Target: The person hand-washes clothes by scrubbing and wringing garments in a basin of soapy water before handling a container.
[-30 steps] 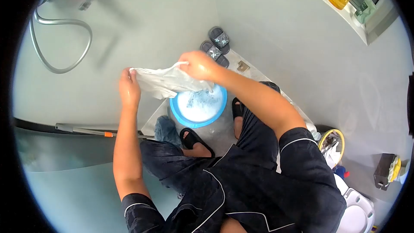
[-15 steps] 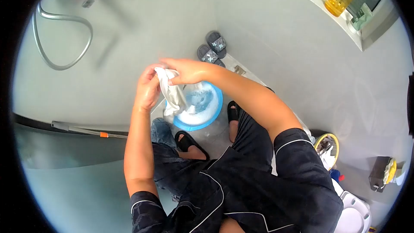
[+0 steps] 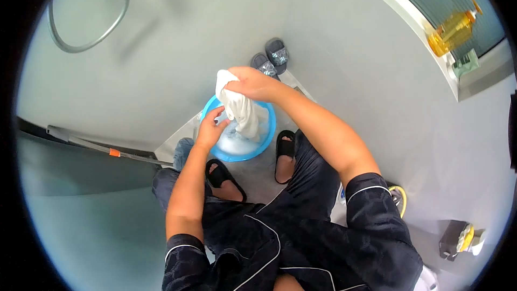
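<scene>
A wet white cloth [image 3: 242, 112] hangs in a bunch over a blue basin [image 3: 237, 157] of foamy water, its lower end down at the suds. My right hand [image 3: 249, 83] is closed on the cloth's upper part, above the basin's back rim. Beside the cloth, at the basin's left side, is my left hand [image 3: 212, 127], its fingers apart and nothing held in them. Its fingertips are close to the cloth; whether they touch it is hard to tell.
Grey patterned slippers [image 3: 277, 55] stand in the corner behind the basin. A rod with an orange band [image 3: 114, 152] lies at the left. A yellow pump bottle [image 3: 451, 33] is on the window ledge. A silver hose [image 3: 125, 0] hangs upper left.
The cloth, first stretched between both hands, was gathered together and now hangs from my right hand. My left hand has let go and moved down beside it. The view has shifted.
</scene>
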The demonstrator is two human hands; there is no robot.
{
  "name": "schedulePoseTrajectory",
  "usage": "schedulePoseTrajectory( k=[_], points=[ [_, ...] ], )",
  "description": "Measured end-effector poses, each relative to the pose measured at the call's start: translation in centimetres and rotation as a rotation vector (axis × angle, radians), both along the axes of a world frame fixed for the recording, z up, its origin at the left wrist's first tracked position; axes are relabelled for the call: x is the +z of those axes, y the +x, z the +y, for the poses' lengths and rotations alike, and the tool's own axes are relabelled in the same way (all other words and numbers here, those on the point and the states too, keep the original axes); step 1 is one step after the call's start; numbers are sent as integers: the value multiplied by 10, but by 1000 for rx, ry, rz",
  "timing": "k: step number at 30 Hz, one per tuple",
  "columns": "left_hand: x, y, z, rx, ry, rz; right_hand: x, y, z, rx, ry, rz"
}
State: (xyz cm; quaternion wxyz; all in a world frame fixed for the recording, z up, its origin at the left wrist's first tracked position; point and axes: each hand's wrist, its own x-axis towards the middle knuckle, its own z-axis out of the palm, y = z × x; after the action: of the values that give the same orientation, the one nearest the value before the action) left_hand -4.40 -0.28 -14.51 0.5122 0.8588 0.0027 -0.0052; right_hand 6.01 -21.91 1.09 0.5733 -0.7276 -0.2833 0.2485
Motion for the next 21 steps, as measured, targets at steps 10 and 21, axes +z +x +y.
schedulePoseTrajectory(
  k=[10, 21],
  points=[
    [-13, 25, -38, 168, -285, -139, -14, 20, -19, -25, 420, 579],
    [-19, 39, -26, 78, -301, 212, -66, 44, -50, 69, 684, 964]
  ],
)
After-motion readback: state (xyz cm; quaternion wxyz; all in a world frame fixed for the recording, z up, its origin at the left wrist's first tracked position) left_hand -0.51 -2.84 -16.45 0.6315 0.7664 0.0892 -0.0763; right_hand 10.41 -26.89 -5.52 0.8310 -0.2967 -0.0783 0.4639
